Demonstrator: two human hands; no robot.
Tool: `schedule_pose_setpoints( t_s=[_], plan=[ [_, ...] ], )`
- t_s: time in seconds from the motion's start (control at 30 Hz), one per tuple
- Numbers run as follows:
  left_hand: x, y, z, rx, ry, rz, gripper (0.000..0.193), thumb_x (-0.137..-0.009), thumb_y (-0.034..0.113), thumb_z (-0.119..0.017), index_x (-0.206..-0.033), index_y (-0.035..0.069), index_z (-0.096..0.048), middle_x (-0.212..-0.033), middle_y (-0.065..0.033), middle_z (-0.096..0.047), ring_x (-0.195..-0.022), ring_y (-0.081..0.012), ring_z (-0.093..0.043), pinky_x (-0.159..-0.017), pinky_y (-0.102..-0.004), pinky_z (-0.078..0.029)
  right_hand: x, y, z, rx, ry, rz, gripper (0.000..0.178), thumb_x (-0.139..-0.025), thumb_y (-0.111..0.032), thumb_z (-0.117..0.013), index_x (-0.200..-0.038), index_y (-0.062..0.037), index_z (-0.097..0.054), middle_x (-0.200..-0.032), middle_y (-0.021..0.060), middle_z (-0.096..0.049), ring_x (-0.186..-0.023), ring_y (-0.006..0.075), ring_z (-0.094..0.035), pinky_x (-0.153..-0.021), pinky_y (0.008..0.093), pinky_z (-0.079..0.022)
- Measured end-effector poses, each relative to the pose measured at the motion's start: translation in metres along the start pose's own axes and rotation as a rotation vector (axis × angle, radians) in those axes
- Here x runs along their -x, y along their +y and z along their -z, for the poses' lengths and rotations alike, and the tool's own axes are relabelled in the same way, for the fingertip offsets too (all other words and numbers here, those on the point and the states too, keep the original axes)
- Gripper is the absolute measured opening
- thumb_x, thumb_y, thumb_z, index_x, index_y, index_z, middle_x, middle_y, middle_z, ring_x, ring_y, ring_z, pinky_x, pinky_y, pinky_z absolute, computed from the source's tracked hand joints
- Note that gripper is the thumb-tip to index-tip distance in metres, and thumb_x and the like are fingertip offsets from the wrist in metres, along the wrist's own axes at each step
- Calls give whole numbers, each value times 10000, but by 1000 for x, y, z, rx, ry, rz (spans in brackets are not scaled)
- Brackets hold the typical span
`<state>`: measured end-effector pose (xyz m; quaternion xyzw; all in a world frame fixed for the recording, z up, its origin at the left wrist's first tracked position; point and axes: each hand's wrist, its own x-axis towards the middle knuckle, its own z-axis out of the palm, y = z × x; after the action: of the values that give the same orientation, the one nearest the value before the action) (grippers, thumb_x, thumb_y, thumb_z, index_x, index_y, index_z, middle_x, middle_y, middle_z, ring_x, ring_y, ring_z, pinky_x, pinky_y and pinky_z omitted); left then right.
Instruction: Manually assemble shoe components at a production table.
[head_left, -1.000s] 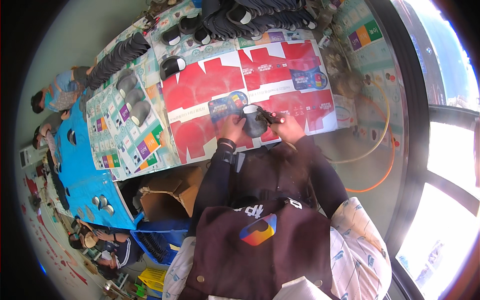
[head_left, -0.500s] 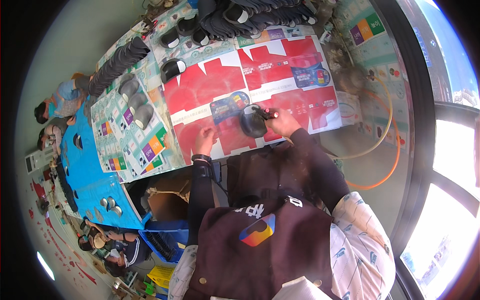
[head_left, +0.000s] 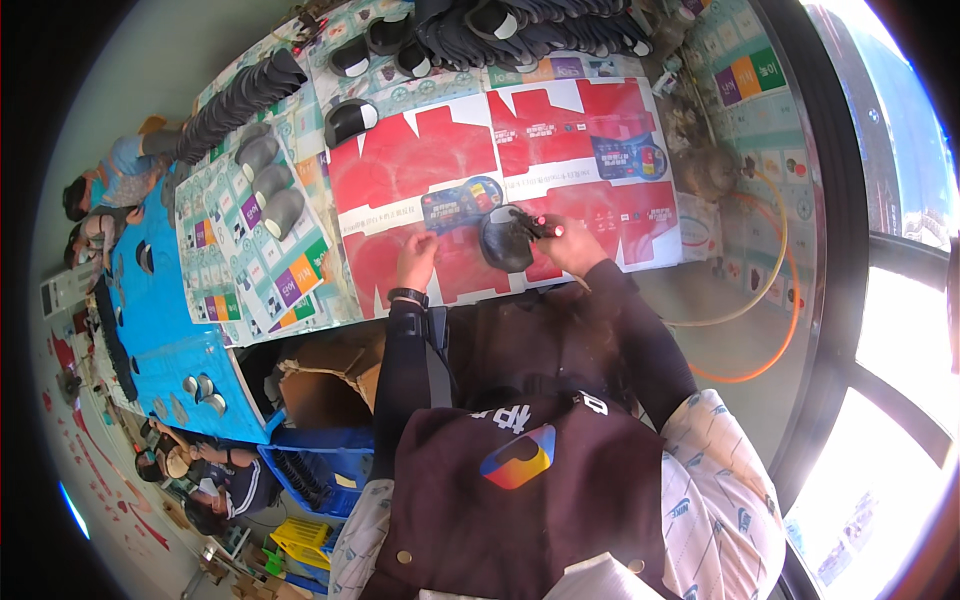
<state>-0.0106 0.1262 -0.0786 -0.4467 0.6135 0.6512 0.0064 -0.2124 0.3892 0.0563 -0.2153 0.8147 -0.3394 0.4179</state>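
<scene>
A dark rounded piece, like a shoe toe cap [head_left: 506, 246], lies on a red and white printed sheet [head_left: 420, 150] in front of me. My right hand [head_left: 580, 246] is closed at its right edge around a slim black tool with red parts [head_left: 543, 228]; the tool's tip is over the piece's upper edge. To the left, my left hand [head_left: 417, 262] hovers close to the sheet, apart from the piece. Its thumb and fingers are drawn together, and anything between them is too small to make out.
Stacked dark pieces [head_left: 240, 108] and a larger pile [head_left: 560, 30] line the table's far side. A single dark and white piece [head_left: 350, 122] lies at the sheet's corner. Hoses [head_left: 795, 290] loop at the right. Below left are a cardboard box [head_left: 325, 390] and a blue crate [head_left: 340, 458].
My left hand has moved slightly up and right, and its fingers have drawn together. The right hand and the dark piece stay nearly in place. The whole view has shifted a little.
</scene>
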Motion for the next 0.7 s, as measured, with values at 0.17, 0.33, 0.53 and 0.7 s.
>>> schedule_pose_setpoints(
  t_s=[0.17,0.33,0.53,0.7],
  plan=[
    [-14,-3,-10,-139,104,-122,225,-942,164,-677,-1108,13,-694,-972,-61,-727,-818,-121,-679,-699,-266,-536,-9,19,-15,-120,83,75,324,-821,-124,-657,-1121,-5,-678,-898,169,-721,-816,243,-670,-778,383,-506],
    [-3,7,-11,27,81,-11,229,-941,162,-676,-1117,17,-693,-958,-55,-726,-775,-123,-673,-667,-262,-528,-1,9,-8,-64,-73,107,352,-780,-211,-629,-1053,6,-672,-938,301,-668,-938,472,-650,-806,503,-514],
    [-11,-2,-17,-93,96,-64,255,-928,222,-684,-1082,21,-714,-889,-64,-733,-745,-143,-677,-661,-295,-536,-1,-4,-6,-112,65,93,366,-770,-203,-633,-1065,9,-676,-955,303,-670,-956,476,-647,-820,489,-519],
    [-13,8,-36,-332,57,-164,332,-915,317,-677,-1060,27,-745,-877,-122,-762,-815,-202,-729,-724,-344,-554,8,5,-1,-12,-172,72,370,-785,-213,-642,-1082,4,-684,-964,291,-680,-966,463,-651,-823,486,-521]
  ],
)
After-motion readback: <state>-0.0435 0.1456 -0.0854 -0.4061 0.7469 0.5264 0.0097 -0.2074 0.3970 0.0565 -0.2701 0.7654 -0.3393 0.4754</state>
